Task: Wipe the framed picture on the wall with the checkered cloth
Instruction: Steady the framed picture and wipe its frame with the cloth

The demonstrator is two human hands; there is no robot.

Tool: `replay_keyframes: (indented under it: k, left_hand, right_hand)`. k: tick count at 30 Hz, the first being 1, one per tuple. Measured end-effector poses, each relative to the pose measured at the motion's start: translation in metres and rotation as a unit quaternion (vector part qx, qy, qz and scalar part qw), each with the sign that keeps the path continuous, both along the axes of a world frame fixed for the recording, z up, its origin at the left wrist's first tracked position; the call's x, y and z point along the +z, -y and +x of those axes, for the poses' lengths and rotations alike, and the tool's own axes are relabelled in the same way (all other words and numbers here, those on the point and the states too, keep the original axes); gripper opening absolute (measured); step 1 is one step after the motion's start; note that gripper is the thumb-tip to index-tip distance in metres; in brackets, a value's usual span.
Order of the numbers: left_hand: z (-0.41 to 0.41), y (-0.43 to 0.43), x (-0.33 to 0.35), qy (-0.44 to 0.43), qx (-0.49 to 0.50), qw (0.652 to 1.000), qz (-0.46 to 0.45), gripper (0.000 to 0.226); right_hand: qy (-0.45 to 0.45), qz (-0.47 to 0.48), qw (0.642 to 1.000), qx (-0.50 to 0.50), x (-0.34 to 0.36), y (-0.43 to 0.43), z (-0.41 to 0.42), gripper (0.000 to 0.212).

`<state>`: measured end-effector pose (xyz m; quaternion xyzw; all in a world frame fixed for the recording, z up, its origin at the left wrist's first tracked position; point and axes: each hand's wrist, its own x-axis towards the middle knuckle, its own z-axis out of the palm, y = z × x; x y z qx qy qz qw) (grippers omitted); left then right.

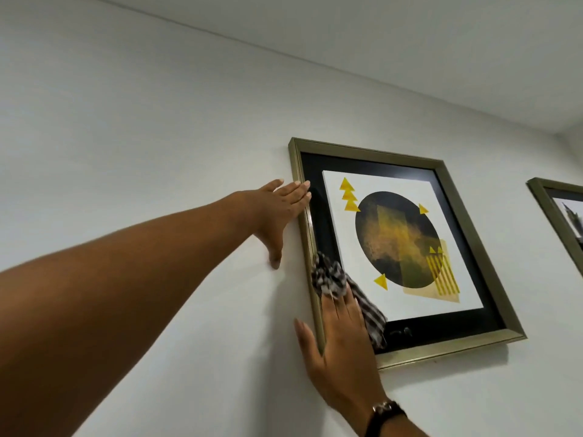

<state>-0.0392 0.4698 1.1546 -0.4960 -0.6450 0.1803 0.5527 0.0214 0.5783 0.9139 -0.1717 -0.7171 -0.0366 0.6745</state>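
A framed picture (pixel 467 247) with a dull gold frame, black mat and a dark circle with yellow triangles hangs on the white wall. My left hand (pixel 277 212) lies flat against the frame's upper left edge, fingers on the frame, thumb down on the wall. My right hand (pixel 340 348) presses the black-and-white checkered cloth (pixel 328 275) onto the glass at the lower left corner. The cloth bunches above my fingers and trails out to the right of my hand. My right thumb rests on the wall beside the frame.
A second gold-framed picture (pixel 555 212) hangs at the right edge of view, partly cut off. The white ceiling (pixel 410 58) meets the wall above the frames. A dark watch (pixel 386 411) sits on my right wrist.
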Motion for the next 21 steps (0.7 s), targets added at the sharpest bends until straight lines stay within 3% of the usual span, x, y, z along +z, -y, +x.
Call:
replay_keyframes:
  k: [4, 12, 17, 21]
  left_hand:
    - [0.002, 0.001, -0.002, 0.001, 0.003, 1.0, 0.002, 0.142]
    - [0.008, 0.003, 0.001, 0.007, -0.003, 1.0, 0.018, 0.125]
    - [0.006, 0.001, -0.002, 0.032, -0.007, 0.999, 0.014, 0.123]
    - [0.003, -0.003, -0.003, 0.06, -0.045, 0.997, 0.025, 0.106]
  right_hand:
    - [0.02, -0.003, 1.0, -0.009, 0.002, -0.005, 0.006, 0.076]
    - [0.035, -0.013, 0.999, 0.013, 0.146, 0.0, 0.008, 0.073]
    - [0.006, -0.009, 0.999, 0.053, 0.071, -0.001, -0.001, 0.077]
    - [0.022, 0.026, 0.999, 0.038, -0.018, -0.01, 0.007, 0.07]
